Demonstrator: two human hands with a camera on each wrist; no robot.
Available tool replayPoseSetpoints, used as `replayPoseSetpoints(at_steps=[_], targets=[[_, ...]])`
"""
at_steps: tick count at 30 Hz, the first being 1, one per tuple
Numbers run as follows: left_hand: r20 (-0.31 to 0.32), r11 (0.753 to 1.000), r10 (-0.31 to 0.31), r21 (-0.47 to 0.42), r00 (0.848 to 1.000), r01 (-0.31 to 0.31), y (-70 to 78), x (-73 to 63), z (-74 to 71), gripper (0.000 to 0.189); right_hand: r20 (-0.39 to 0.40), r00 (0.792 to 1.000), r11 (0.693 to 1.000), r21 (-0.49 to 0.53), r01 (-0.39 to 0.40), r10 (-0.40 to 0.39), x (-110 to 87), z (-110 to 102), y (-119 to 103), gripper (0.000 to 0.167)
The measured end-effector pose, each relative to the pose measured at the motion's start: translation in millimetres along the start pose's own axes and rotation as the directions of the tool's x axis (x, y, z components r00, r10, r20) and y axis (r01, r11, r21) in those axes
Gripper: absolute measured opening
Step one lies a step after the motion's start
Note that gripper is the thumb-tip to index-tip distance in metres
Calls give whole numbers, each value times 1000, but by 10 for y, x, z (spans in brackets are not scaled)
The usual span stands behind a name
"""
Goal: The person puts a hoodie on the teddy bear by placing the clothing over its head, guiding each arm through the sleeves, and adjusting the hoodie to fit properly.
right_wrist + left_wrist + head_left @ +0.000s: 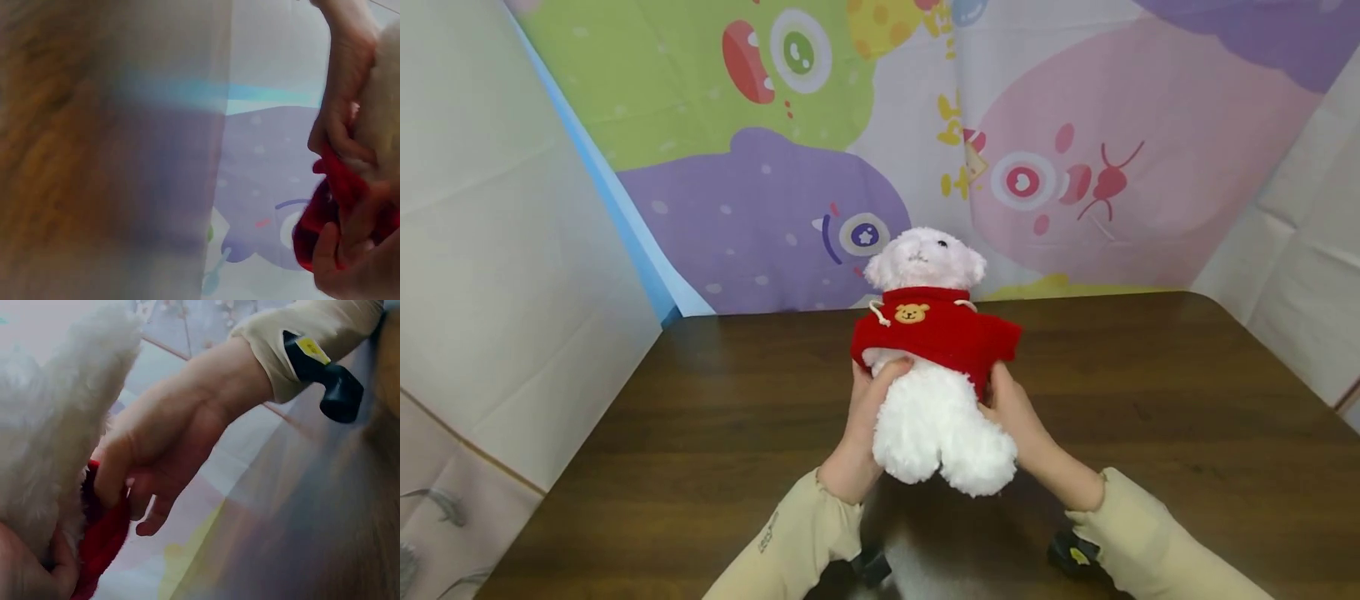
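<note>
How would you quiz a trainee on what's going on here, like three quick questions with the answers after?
1. Multiple choice: what decorates the front of the plush toy's red top?
A) A boat
B) A bear face
C) A flower

2. True or false: only one hand touches the plush toy.

3. In the head view, where does the left hand place its thumb?

Key:
1. B.
2. False: the left hand and right hand both hold it.
3. By the lower edge of the red top.
</note>
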State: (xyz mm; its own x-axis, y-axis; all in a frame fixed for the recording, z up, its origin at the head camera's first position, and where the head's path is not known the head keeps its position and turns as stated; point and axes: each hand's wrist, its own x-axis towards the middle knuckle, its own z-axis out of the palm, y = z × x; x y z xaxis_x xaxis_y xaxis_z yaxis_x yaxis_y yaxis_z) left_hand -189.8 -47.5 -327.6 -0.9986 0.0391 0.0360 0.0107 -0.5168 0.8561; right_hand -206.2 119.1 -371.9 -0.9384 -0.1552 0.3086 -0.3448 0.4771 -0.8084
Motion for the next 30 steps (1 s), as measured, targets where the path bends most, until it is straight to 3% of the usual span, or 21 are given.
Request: replayPoseSetpoints(at_steps=[3,5,6,8,10,11,12,15,17,19,22,23,24,25,26,27,28,30], targets=[[17,998,35,51,999,-36,-27,25,-27,54,42,999,989,142,-40,34,6,-57,-7,30],[17,994,70,81,997,-71,-57,55,-53,54,90,995,950,303,-70,44,11,-103,-28,36],[14,991,85,101,996,-86,-82,80,-74,54,125,991,913,397,-93,46,14,-122,-42,37],[20,981,124,150,992,-125,-144,135,-119,53,198,979,801,578,-158,50,28,-150,-69,38],[53,966,153,202,987,-161,-216,188,-165,52,237,968,693,686,-223,77,45,-159,-96,34],[76,958,161,228,984,-175,-254,212,-188,51,235,967,664,707,-242,103,54,-156,-102,34],[102,948,166,259,981,-187,-293,239,-213,51,220,967,656,713,-248,127,66,-150,-105,38],[157,906,169,363,973,-216,-360,279,-259,48,136,966,703,664,-253,219,98,-143,-94,46],[157,850,182,471,971,-236,-365,293,-288,44,92,962,749,610,-259,257,116,-146,-75,51],[142,754,222,602,965,-262,-339,312,-313,39,67,956,800,533,-276,285,128,-163,-61,54],[139,561,277,780,951,-278,-257,345,-344,36,46,943,849,423,-317,330,138,-197,-56,57],[152,509,275,814,949,-278,-225,357,-353,37,39,939,858,394,-330,343,140,-207,-57,58],[166,467,259,841,951,-274,-192,365,-360,40,30,935,864,373,-340,355,142,-214,-58,58],[187,440,229,856,955,-273,-159,371,-366,43,24,930,865,361,-350,367,144,-220,-57,59],[209,436,182,859,961,-270,-126,370,-368,46,15,928,865,355,-354,373,145,-224,-54,59],[232,447,126,855,964,-264,-96,367,-368,50,5,926,869,346,-355,377,145,-226,-53,58],[261,476,67,840,963,-261,-72,367,-369,54,-6,926,872,338,-354,378,146,-224,-48,57],[310,557,-45,797,950,-234,-30,362,-368,62,-25,926,876,335,-347,376,146,-217,-42,53]])
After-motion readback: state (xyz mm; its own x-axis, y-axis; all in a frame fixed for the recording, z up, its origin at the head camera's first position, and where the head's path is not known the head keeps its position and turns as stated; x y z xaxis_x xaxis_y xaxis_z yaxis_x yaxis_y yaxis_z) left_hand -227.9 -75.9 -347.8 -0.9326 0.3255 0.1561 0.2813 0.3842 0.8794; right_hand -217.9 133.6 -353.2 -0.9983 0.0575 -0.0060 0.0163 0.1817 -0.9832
